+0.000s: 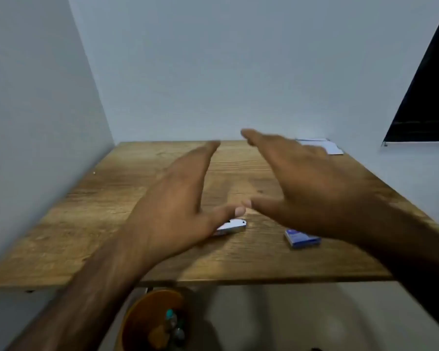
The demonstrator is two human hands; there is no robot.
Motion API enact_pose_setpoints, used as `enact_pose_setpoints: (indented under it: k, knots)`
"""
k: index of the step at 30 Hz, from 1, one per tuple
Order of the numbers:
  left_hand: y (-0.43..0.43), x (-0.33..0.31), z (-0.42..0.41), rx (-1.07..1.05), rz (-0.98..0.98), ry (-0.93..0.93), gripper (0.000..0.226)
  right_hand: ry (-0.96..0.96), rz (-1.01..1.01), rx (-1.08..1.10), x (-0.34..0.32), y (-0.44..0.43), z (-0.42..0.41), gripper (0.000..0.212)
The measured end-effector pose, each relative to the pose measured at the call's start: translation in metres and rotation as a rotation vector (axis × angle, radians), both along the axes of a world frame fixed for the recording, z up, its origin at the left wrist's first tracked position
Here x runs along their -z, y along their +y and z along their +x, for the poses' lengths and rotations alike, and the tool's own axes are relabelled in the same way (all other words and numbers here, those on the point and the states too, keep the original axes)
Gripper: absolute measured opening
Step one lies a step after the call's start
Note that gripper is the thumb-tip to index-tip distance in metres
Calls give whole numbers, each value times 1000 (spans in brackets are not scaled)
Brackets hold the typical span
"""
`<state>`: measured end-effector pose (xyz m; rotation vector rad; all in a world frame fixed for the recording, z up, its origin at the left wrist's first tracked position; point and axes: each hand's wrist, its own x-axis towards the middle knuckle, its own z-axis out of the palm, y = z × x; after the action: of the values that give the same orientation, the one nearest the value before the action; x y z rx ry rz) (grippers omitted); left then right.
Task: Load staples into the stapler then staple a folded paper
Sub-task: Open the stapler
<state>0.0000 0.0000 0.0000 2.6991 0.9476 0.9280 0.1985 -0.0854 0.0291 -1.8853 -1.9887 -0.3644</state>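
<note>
Centre frame, over tabletop (107, 203): left hand (173, 198) and right hand (307, 188) are hovering, fingers (208, 153) straight, gripping nothing; stapler (232, 227) and staple box (303, 239) are lying beneath, likely staged for loading.

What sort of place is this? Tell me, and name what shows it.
Probably a home desk corner: a wooden table set against plain walls, with a stapler, a blue staple box and paper on it, and an orange bin below its near edge.
</note>
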Motion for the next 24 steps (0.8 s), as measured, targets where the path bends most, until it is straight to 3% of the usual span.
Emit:
enact_pose_setpoints:
  k: [6, 9, 14, 17, 20, 24]
  knots:
    - [0, 56, -13, -91, -227, 160, 100, 191, -285, -75, 70, 13, -14, 72]
    - [4, 69, -14, -120, -229, 170, 88, 220, -270, -51, 88, 21, -12, 61]
    - [10, 75, -7, -105, -163, 135, 44, 160, -204, -34, 97, 31, -15, 31]
    - [16, 75, -5, -54, -150, 83, 35, 190, -182, -42, 99, 34, -15, 25]
    - [25, 66, -6, 56, -157, -14, 33, 383, -164, -32, 97, 36, -13, 23]
    - [45, 39, -1, 222, -111, -37, 40, 904, -201, -100, 93, 47, -9, 41]
